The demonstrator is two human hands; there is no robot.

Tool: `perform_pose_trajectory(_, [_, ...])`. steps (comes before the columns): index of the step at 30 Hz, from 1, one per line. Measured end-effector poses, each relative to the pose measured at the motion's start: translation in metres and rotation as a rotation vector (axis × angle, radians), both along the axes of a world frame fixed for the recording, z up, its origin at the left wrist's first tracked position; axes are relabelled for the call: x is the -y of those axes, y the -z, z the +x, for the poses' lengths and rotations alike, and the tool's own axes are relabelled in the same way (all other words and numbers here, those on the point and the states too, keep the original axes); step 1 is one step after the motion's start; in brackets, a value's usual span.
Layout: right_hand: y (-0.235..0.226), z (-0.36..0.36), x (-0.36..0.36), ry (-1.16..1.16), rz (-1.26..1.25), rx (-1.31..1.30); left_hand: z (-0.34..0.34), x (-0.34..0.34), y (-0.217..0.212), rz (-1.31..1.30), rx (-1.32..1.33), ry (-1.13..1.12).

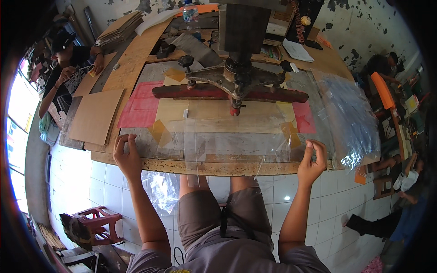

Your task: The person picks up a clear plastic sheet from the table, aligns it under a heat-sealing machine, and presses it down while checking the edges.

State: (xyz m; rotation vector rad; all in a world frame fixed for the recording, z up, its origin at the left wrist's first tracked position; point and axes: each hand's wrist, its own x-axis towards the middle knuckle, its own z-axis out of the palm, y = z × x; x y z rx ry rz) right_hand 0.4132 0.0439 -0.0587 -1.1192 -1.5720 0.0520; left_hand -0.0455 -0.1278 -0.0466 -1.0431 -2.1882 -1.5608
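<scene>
Both my hands are raised at the near edge of the worktable [205, 169], fingertips pinched. My left hand [127, 157] is beside the left front corner, and my right hand [313, 160] mirrors it on the right. Between them a clear plastic sheet [234, 148] spreads over the table and hangs past its front edge; its outer edges by my fingers are too faint to trace. Beyond it stands a heat-sealing press [236, 79] with a long red bar [195, 93]. Beneath the bar lies a beige cloth [214, 123] with pink patches [142, 104] and yellow-brown tape pieces [160, 132].
Bundled clear plastic bags [350, 118] cover the table's right side. Brown cardboard sheets [93, 113] lie on the left, near a seated person [66, 68]. A water bottle [190, 16] stands at the back. A red stool [100, 223] is on the floor. More people work at right.
</scene>
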Motion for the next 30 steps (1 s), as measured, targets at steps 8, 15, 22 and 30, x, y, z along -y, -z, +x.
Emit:
perform_pose_trajectory(8, [-0.014,-0.002,-0.002,-0.166,-0.213,0.082,-0.004,0.006,0.002,-0.014,0.022,0.015])
perform_pose_trajectory(15, [-0.019,-0.012,-0.055,-0.414,-0.41,-0.046,-0.005,0.005,0.007,-0.027,0.009,0.02])
perform_pose_trajectory(22, [-0.042,-0.039,-0.105,-0.371,-0.875,0.092,-0.005,0.011,0.004,-0.029,-0.005,0.015])
perform_pose_trajectory(30, [-0.041,-0.042,-0.081,-0.482,-0.695,-0.225,-0.007,0.009,0.008,-0.03,-0.009,0.012])
